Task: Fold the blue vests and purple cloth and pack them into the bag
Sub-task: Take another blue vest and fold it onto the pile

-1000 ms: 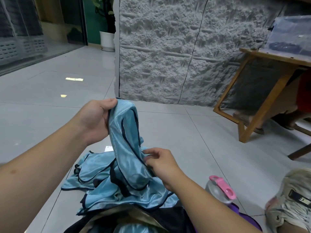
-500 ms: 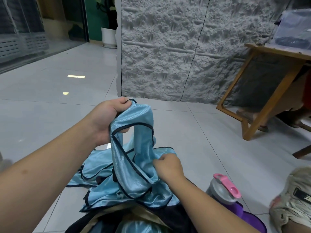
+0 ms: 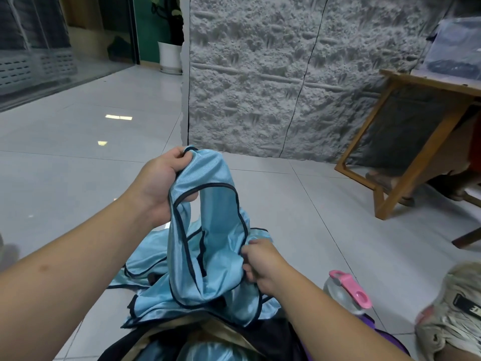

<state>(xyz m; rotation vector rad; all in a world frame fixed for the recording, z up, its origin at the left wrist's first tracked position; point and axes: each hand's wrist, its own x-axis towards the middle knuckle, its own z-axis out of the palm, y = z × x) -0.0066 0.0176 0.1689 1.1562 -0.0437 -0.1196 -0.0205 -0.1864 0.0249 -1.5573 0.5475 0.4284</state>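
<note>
One blue vest (image 3: 208,246) is held up above the floor (image 3: 78,178) and is not yet folded. Its top edge is gripped by the left hand (image 3: 161,183), with the fingers curled round the cloth. Lower down, the side of the same vest is pinched by the right hand (image 3: 260,269), fingers bent on the fabric. The vest hangs twisted between the two hands, with the arm openings still gaping, so it is judged that the folding of this piece is only at the start.

More vests (image 3: 145,259) are seen in a loose pile on the floor under the held one, crumpled and unfolded. At the bottom edge a dark bag (image 3: 265,337) lies open, with a beige lining, and something blue is seen inside it; whether that is a folded vest already packed cannot be told. A purple cloth (image 3: 385,340) is partly seen at the right, below a bottle (image 3: 341,290) with a pink lid; it seems not folded yet.

Most of the task is therefore judged to remain: the folding of the vests, then of the purple cloth, then the packing.
</note>
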